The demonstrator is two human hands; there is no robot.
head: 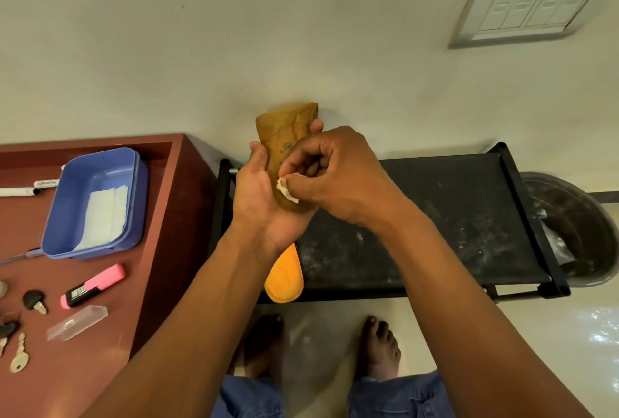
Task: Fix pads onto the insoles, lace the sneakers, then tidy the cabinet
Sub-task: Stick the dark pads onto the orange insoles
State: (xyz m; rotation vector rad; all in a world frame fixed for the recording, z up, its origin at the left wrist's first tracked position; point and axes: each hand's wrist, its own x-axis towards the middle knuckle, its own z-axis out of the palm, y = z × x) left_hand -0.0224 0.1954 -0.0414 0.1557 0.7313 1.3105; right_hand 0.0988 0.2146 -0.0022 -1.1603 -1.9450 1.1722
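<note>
A brown insole (284, 136) stands up from my left hand (259, 196), which grips it from below with fingers curled round its edges. My right hand (335, 173) pinches a small white pad (286, 188) between thumb and fingertips and holds it against the insole's lower face. A second, orange insole (284, 275) lies on the black rack beneath my left wrist. No sneakers are in view.
A black shoe rack (435, 216) stands against the wall. Left of it, a red-brown cabinet top (157, 250) carries a blue box (97, 203) with white pad sheets, a pink highlighter (93, 285), keys (20, 355) and a clear case (77, 322). A dark bin (576, 233) stands right.
</note>
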